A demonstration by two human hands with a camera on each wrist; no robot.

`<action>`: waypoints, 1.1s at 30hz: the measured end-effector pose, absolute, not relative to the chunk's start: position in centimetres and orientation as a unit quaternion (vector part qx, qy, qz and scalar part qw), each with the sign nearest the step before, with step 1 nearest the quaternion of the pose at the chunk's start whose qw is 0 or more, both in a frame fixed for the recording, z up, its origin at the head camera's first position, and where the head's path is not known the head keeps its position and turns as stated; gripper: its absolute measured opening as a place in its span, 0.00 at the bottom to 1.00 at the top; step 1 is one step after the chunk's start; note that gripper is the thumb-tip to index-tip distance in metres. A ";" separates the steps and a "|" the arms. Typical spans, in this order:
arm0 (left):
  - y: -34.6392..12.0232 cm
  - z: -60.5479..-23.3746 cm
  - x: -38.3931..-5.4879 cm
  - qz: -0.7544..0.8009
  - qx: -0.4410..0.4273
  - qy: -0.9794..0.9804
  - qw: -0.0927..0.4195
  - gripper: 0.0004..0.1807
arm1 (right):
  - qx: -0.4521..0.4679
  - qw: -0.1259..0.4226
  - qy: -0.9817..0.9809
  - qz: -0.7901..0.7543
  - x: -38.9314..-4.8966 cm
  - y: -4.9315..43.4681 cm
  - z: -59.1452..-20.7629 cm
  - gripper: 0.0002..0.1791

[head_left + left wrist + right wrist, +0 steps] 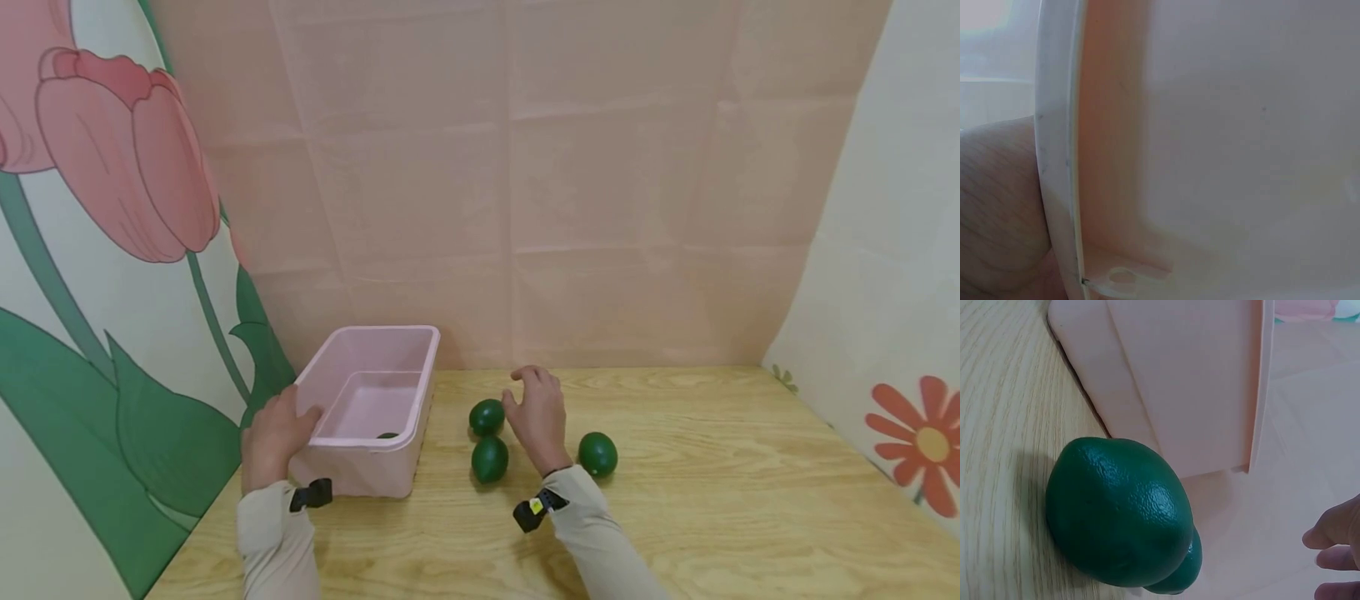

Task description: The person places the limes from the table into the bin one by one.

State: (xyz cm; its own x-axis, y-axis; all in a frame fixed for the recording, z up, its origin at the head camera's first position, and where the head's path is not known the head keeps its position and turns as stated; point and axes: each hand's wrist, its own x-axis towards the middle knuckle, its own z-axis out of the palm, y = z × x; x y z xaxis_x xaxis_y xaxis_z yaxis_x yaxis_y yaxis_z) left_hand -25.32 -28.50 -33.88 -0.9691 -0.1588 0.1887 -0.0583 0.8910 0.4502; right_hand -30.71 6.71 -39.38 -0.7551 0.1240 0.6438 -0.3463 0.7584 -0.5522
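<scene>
Left hand (276,429) fingers grip bin (356,472) rim. Right hand (537,418) fingers loosely bent, holding nothing; brushing a fruit (490,460) could roll it away.

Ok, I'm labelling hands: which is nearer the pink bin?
Left. The left hand touches the pink bin at its left side; the right hand is apart, right of two green fruits.

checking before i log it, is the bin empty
Not empty: in the head view, something green shows inside the bin, partly hidden by its near rim.
</scene>
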 end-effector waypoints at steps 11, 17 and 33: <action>-28.5 -33.9 -25.2 -0.226 0.058 -0.966 0.109 0.33 | 0.061 0.373 -0.862 0.336 -31.1 7.3 -39.9 0.12; -28.5 -33.9 -25.2 -0.227 0.058 -0.966 0.109 0.33 | 0.054 0.356 -0.869 0.338 -30.9 7.5 -39.6 0.12; -28.6 -33.9 -25.3 -0.232 0.057 -0.965 0.105 0.33 | 0.035 0.339 -0.881 0.329 -31.1 8.2 -39.6 0.13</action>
